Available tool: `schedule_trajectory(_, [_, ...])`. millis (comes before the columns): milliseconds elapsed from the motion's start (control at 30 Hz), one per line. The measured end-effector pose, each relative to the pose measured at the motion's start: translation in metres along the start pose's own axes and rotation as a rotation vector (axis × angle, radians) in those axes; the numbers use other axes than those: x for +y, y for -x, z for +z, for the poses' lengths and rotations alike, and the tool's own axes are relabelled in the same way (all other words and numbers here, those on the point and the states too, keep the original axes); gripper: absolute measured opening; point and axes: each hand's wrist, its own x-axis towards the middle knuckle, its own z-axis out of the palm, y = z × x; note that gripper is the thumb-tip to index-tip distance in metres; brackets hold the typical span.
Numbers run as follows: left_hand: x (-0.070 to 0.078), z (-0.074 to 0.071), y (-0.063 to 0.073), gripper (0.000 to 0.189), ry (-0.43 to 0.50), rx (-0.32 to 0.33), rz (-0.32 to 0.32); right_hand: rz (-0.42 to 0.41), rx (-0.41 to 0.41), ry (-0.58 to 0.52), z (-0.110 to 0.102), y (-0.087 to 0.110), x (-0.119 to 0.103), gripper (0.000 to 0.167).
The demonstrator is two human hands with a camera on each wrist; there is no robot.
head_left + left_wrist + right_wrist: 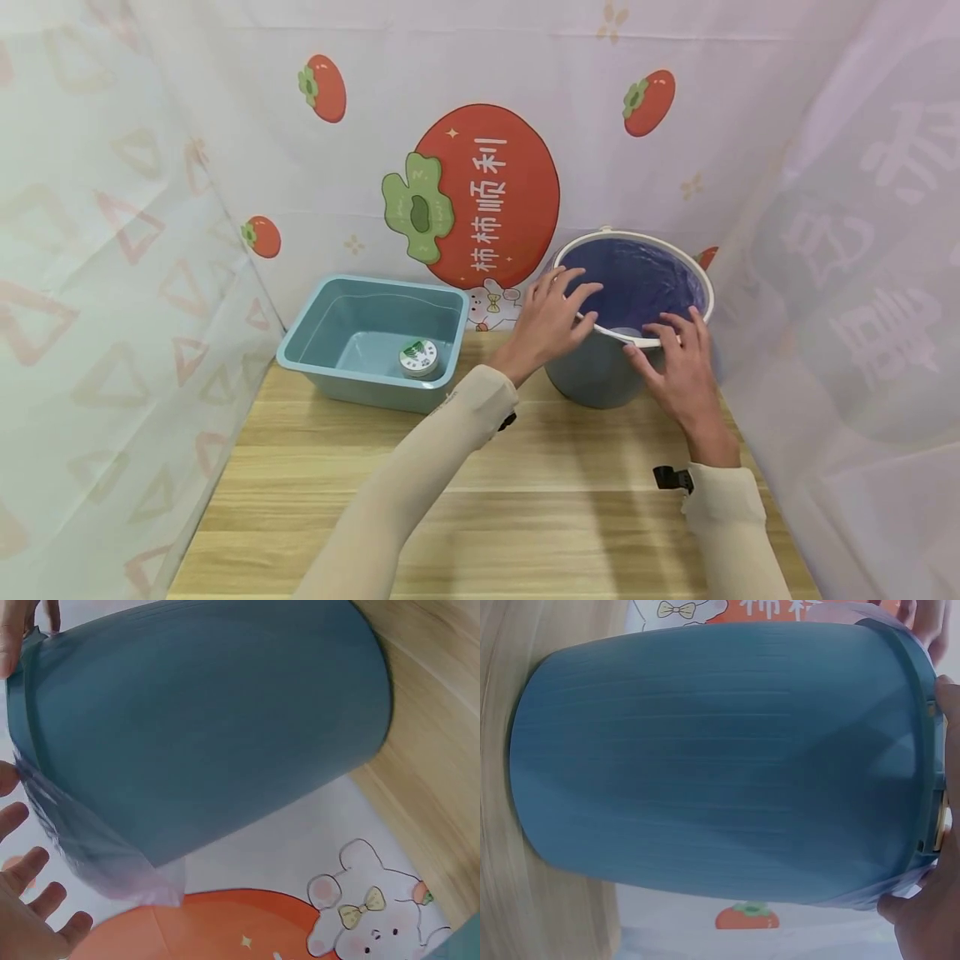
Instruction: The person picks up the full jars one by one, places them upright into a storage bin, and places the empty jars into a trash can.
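Observation:
A blue-grey trash can stands upright on the table at the right. A purple plastic bag lines it, with its edge folded out under a white rim ring. My left hand hovers at the rim's left side, fingers spread and holding nothing. Loose bag film hangs beside those fingers in the left wrist view. At the front right of the rim, my right hand rests with fingers spread over the ring. Its thumb is near a small clip on the front.
Left of the can sits a blue plastic basin. Inside it is a round white tin with a green design. The wooden table is enclosed by white printed curtains at the back and sides.

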Motion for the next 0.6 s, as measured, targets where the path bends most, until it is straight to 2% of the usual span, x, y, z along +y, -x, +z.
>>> schedule_trajectory(267, [-0.028,-0.005,0.026,0.049,0.052,0.016,-0.085,-0.009,0.007,0.011,0.003,-0.006,-0.003,0.077])
schedule_trajectory(467, [-0.046,-0.005,0.047,0.049,0.031,0.002,-0.144,-0.034,0.027,0.05,0.004,-0.012,-0.012,0.09])
schedule_trajectory(600, [-0.054,-0.004,0.063,0.05,0.004,0.0,-0.166,-0.061,0.052,0.055,0.005,-0.018,-0.022,0.093])
